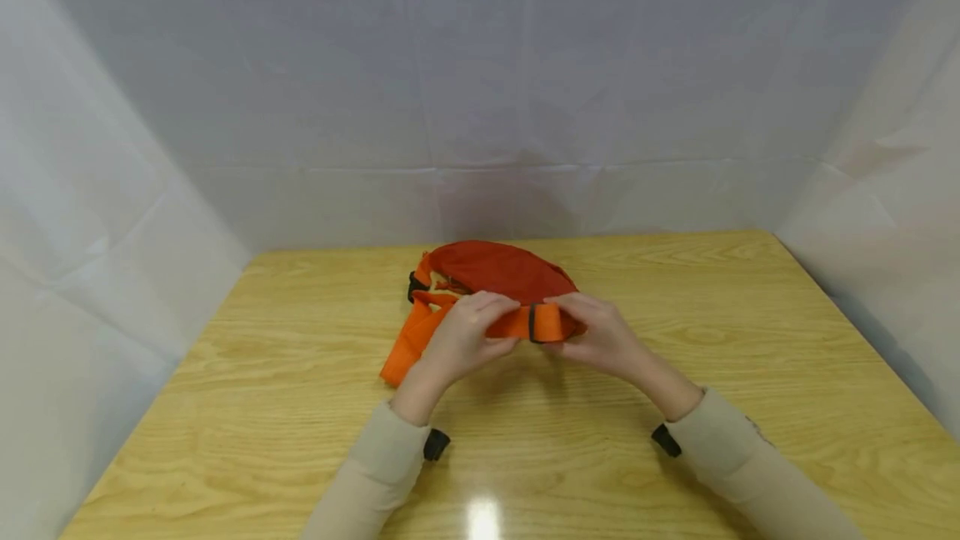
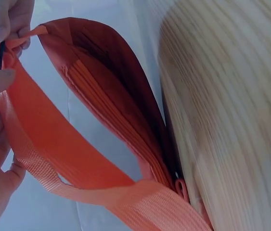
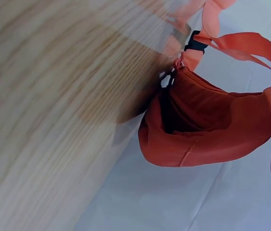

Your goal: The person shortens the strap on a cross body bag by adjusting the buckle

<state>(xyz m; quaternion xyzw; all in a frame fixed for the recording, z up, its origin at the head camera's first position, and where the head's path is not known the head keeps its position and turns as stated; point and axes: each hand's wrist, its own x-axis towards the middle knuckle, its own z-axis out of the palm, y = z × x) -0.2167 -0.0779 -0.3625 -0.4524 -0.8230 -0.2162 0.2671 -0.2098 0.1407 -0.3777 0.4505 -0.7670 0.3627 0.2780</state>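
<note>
A red-orange waist bag (image 1: 498, 269) lies toward the back of the table, and the right wrist view shows its pouch (image 3: 198, 149) gaping. Its bright orange strap (image 1: 510, 323) is raised in front of the bag, stretched between both hands. My left hand (image 1: 468, 332) pinches the strap left of a black slider (image 1: 533, 323). Just right of that slider, my right hand (image 1: 600, 336) grips the strap where it meets the bag's end. A loose strap loop (image 1: 408, 348) hangs down left of the left hand. Beside it is a black buckle (image 1: 417, 286).
The wooden table (image 1: 712, 332) carries the bag. A pale sheet (image 1: 480, 90) hangs behind it, with more sheeting at both sides. Dark wrist-worn pieces (image 1: 436, 444) show below the sleeves.
</note>
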